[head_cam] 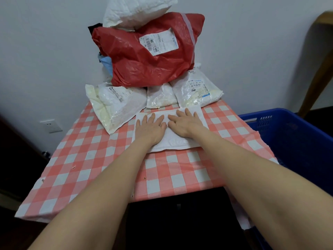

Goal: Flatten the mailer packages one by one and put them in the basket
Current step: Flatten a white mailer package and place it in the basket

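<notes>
A: How do the hands lie?
B: Both arms reach straight out. The left hand and right hand press palms down, fingers straight, side by side on a white mailer, gripping nothing.
A: Where is it?
B: Flat on the table, just near of the pile. The blue basket stands right, cut off by the frame.
A: Anything unclear?
B: The red mailer hides what lies behind it, and its label print is unreadable.

Glossy crinkled plastic red mailer
</notes>
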`<act>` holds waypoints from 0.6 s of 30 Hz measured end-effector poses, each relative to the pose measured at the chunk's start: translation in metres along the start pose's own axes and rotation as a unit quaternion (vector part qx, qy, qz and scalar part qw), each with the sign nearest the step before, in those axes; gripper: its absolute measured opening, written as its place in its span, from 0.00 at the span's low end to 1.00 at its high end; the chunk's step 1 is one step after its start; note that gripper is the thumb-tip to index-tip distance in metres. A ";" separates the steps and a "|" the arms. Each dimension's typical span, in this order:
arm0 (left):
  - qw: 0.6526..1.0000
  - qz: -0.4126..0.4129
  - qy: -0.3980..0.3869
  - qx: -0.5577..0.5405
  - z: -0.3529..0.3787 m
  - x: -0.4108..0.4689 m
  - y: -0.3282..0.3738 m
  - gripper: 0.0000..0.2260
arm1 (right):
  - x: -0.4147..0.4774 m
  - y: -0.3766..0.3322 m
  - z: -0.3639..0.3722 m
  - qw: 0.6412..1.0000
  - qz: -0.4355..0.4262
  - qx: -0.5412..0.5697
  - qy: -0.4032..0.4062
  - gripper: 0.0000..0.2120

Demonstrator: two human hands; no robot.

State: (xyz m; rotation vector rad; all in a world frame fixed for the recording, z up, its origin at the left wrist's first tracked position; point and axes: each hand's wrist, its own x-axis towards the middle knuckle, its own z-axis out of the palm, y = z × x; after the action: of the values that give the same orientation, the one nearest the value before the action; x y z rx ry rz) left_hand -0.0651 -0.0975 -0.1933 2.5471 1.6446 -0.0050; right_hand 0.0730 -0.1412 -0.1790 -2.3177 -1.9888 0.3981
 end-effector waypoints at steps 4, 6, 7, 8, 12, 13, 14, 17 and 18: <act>0.999 0.004 0.049 -0.020 -0.018 0.003 0.000 0.23 | -0.002 0.005 -0.020 0.992 -0.001 0.099 0.077 0.26; 0.997 0.001 0.081 -0.013 -0.027 0.006 -0.001 0.23 | -0.004 0.010 -0.030 0.992 0.013 0.069 0.101 0.26; 0.997 0.000 0.077 -0.013 -0.030 0.008 -0.001 0.23 | -0.004 0.013 -0.032 0.994 0.018 0.047 0.093 0.27; 0.998 0.000 0.067 -0.018 -0.032 0.009 0.000 0.23 | -0.005 0.014 -0.033 0.996 0.019 0.032 0.079 0.27; 0.999 0.014 0.013 -0.044 -0.025 0.006 0.008 0.23 | -0.008 0.013 -0.019 1.000 0.010 -0.002 0.021 0.27; 0.999 0.016 -0.006 -0.039 -0.020 0.004 0.009 0.23 | -0.009 0.012 -0.014 1.000 0.005 -0.011 0.007 0.27; 0.999 0.016 -0.023 -0.030 -0.014 0.003 0.010 0.23 | -0.009 0.012 -0.009 1.000 0.003 -0.019 -0.005 0.27; 0.999 0.007 -0.030 -0.013 -0.003 0.000 0.010 0.23 | -0.009 0.013 -0.003 0.999 0.009 -0.018 -0.024 0.27; 1.000 0.005 -0.028 -0.009 -0.002 0.000 0.010 0.23 | -0.009 0.013 -0.002 0.999 0.011 -0.017 -0.026 0.27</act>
State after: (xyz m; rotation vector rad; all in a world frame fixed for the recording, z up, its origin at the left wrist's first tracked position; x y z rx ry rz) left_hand -0.0566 -0.1016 -0.1903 2.5176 1.6050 -0.0591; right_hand 0.0848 -0.1518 -0.1782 -2.3763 -2.0101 0.4345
